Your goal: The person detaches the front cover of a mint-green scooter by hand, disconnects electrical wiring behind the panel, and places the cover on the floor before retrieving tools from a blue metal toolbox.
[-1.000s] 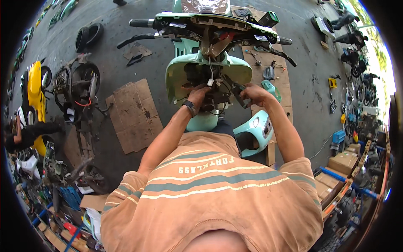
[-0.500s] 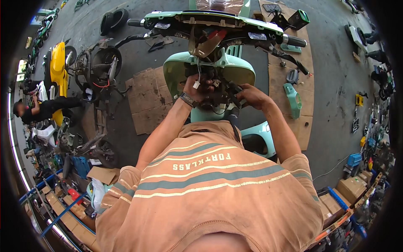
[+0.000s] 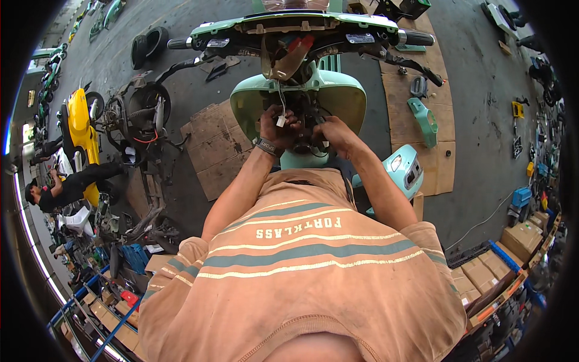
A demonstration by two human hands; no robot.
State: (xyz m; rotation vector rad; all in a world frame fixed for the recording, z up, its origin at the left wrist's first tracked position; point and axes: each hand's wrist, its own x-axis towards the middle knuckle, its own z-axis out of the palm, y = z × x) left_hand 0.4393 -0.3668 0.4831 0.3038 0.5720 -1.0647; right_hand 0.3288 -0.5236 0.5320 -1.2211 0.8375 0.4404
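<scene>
A partly stripped mint-green scooter stands in front of me, its handlebar (image 3: pixel 295 45) across the top and its curved leg shield (image 3: pixel 341 99) below. Inside the dark hollow of the shield, my left hand (image 3: pixel 278 127) is closed with curled fingers among wires; what it grips is hidden. Beside those fingers hangs a small white plug connector (image 3: pixel 281 121) on thin wires. My right hand (image 3: pixel 338 136) reaches in from the right, fingers closed round something dark that I cannot make out. Dark wiring (image 3: pixel 313 113) runs down between the hands.
Cardboard sheets (image 3: pixel 212 142) lie on the floor at left and right. A mint-green panel (image 3: pixel 424 123) rests on the right sheet; a mint-green body part with lamps (image 3: pixel 405 169) is by my right forearm. At left are a bare scooter frame (image 3: pixel 145 114), a yellow scooter (image 3: pixel 83 130) and a person.
My right hand has moved left and inward, closer to my left hand, which stays by the white connector. The view has shifted, showing more of the mint-green part beside my right forearm.
</scene>
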